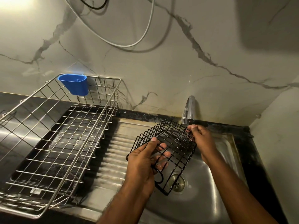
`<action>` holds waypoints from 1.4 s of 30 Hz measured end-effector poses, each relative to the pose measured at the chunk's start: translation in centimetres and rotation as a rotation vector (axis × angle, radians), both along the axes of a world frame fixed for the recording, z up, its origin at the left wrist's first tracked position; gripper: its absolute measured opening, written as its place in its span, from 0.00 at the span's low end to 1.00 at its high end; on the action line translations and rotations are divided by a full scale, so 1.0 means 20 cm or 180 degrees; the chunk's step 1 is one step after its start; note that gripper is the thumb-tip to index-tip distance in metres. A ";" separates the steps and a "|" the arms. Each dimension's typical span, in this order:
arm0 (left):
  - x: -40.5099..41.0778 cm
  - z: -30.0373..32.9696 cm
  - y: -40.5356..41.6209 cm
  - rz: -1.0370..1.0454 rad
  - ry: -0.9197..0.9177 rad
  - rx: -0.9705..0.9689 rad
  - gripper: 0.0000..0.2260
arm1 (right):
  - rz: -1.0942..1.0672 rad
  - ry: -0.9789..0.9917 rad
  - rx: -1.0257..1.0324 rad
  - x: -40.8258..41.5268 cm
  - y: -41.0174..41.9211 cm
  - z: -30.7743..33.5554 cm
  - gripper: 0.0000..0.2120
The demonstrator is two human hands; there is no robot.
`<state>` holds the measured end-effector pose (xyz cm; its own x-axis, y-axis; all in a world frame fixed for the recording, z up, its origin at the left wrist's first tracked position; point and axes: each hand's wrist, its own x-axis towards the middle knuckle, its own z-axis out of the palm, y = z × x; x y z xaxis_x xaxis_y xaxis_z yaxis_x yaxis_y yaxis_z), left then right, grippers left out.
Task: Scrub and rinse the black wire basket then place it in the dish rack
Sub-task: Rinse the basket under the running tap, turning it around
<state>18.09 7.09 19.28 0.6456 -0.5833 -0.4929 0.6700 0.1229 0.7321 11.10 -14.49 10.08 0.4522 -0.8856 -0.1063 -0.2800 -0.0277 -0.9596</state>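
Note:
The black wire basket (176,146) hangs tilted over the steel sink (208,188), just under the chrome tap (189,110). My left hand (145,160) grips its near left side, thumb on top and fingers showing through the wires from below. My right hand (200,135) pinches the basket's far right edge close to the tap's spout. Whether water is running I cannot tell. The steel wire dish rack (53,136) stands to the left on a dark tray and holds no dishes.
A blue plastic cup (75,84) hangs on the rack's back rim. The ribbed drainboard (113,151) lies between rack and sink bowl, with the drain (177,183) below the basket. Cables loop across the marble wall (161,62) behind.

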 end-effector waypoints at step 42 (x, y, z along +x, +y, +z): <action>0.05 -0.12 0.08 -0.2400 -0.0867 0.1158 0.17 | -0.1082 -0.0831 0.1362 -0.06 0.06 0.02 0.04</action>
